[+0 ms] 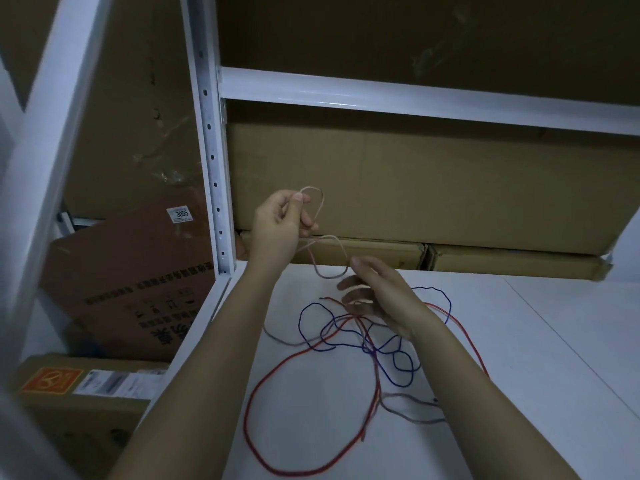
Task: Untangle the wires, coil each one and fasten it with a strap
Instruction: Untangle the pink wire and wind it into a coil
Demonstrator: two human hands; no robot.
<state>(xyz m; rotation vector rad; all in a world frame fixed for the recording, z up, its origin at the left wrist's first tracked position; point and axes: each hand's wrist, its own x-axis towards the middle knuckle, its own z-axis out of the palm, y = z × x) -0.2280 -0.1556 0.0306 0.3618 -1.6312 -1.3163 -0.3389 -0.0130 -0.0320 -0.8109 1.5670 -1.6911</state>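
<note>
Wires sprawl tangled across our white tabletop [519,341]: our left hand [277,225] pinches the pale wire [320,209] aloft, likely starting its coil, while our right hand [384,299] threads it free of the red wire [263,382] and blue wire [401,367].

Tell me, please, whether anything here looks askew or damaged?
Yes: left of the shelf, the brown carton with the 3055 label leans tilted instead of standing square. At the back right, the flat box has a torn corner. The wires remain tangled.
</note>
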